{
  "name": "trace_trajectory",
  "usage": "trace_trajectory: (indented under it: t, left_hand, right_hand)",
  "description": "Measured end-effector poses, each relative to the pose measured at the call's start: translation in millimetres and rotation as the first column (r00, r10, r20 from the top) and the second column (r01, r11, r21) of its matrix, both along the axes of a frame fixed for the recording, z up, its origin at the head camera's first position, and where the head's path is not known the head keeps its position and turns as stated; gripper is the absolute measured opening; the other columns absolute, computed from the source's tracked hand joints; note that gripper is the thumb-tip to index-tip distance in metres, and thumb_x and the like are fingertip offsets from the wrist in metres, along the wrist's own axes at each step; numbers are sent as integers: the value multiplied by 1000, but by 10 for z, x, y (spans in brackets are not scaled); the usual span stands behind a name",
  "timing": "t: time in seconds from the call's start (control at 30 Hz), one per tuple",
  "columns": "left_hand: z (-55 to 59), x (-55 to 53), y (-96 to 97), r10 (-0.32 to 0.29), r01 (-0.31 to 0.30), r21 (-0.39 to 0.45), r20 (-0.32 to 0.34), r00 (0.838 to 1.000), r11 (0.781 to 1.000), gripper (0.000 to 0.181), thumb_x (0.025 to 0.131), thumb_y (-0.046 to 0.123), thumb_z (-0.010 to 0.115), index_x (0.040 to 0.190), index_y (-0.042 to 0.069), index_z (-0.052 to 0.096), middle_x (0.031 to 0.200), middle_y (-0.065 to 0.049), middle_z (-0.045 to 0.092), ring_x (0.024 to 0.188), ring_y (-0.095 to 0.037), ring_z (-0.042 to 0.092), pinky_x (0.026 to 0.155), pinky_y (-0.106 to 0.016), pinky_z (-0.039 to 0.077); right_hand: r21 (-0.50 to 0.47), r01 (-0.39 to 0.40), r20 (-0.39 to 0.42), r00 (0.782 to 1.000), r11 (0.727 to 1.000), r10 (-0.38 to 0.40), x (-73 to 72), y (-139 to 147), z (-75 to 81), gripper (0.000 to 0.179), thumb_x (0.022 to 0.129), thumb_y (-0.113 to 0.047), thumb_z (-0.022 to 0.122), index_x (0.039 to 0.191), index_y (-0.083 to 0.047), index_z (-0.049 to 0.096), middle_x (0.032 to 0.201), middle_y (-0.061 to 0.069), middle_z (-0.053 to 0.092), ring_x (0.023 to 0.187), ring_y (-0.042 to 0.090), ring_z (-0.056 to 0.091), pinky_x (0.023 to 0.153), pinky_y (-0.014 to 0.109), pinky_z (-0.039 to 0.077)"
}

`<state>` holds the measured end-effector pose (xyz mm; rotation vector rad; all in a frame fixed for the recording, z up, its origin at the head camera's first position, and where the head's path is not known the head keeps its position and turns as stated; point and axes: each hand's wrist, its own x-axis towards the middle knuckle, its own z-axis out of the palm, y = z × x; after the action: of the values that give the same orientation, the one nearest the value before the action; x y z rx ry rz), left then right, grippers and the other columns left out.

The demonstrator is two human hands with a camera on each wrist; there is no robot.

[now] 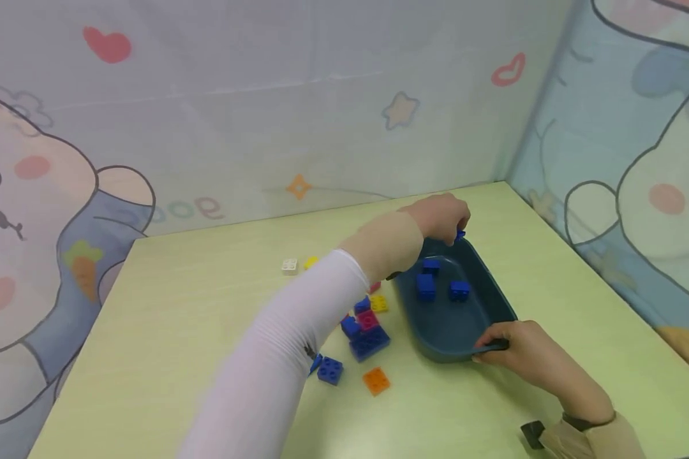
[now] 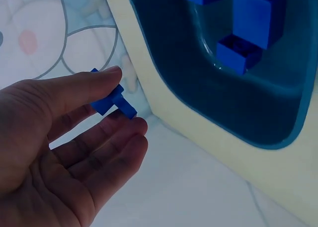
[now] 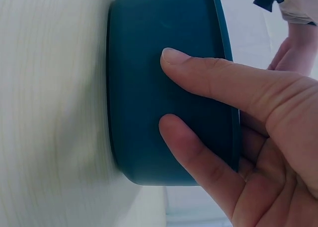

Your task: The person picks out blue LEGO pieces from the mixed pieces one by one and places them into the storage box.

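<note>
My left hand (image 1: 443, 215) reaches across to the far end of a dark teal plastic bin (image 1: 444, 325). Between thumb and fingers it pinches a small blue toy piece (image 2: 124, 105) with a narrow arm sticking out; in the left wrist view this is beside the bin's rim. Inside the bin lie blue building blocks: one (image 1: 430, 265) towards the far end, a taller one (image 1: 426, 287) and another (image 1: 459, 291) to the right. My right hand (image 1: 519, 347) grips the bin's near right rim, thumb and a finger against the outer wall (image 3: 144, 98) in the right wrist view.
Left of the bin are loose blocks: a large blue one (image 1: 370, 342), a pink one (image 1: 367, 320), a yellow one (image 1: 379, 303), an orange one (image 1: 376, 381) and a small blue one (image 1: 330, 370). A white block (image 1: 289, 266) lies farther back. My left sleeve covers part of the pile.
</note>
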<state>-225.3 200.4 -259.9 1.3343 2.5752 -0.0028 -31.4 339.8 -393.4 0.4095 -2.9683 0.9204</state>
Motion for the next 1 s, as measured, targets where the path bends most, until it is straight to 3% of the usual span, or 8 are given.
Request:
trace_trajectory:
  t: [0.23,0.43,0.57,0.7,1.0]
  left_hand:
    - [-227,14,123,52,-52,2,41,998,999,25,96,10,68,121,15,67,116,4,63,102,-11,55,88,-23,47]
    - [-486,69,247,73,-69,-53,85,994,996,18,97,8,68,112,16,67,106,5,64,90,-9,55,79,-23,47]
    - [-620,44,267,130,-124,-62,94,987,990,20,96,9,69,114,18,67,110,7,64,96,-8,57,83,-22,48]
    - [-707,17,275,171,-169,-32,93,981,985,24,95,8,70,117,18,68,113,6,65,103,-9,60,87,-22,50]
    - [-885,46,411,236,-234,-38,98,967,972,14,99,10,64,110,19,67,106,6,64,91,-11,57,78,-24,47]
  right_hand:
    - [-13,1,12,1000,1000,-1,-33,-33,-2,9,81,-19,83,87,-19,77,84,-13,70,78,6,64,68,27,53]
    - [-13,9,9,1000,1000,-9,-19,-7,-7,9,81,-21,84,87,-20,77,86,-12,70,79,8,65,69,27,53]
    - [-15,10,-5,1000,1000,-10,-8,4,-6,10,81,-22,84,87,-21,77,87,-11,71,80,8,65,71,28,53]
    - [-15,18,-6,1000,1000,-18,6,12,3,10,80,-22,84,87,-21,77,87,-11,71,79,7,65,70,28,53]
    - [-5,24,1,1000,1000,-24,33,49,16,10,81,-23,84,87,-22,77,87,-11,71,80,9,66,71,28,54]
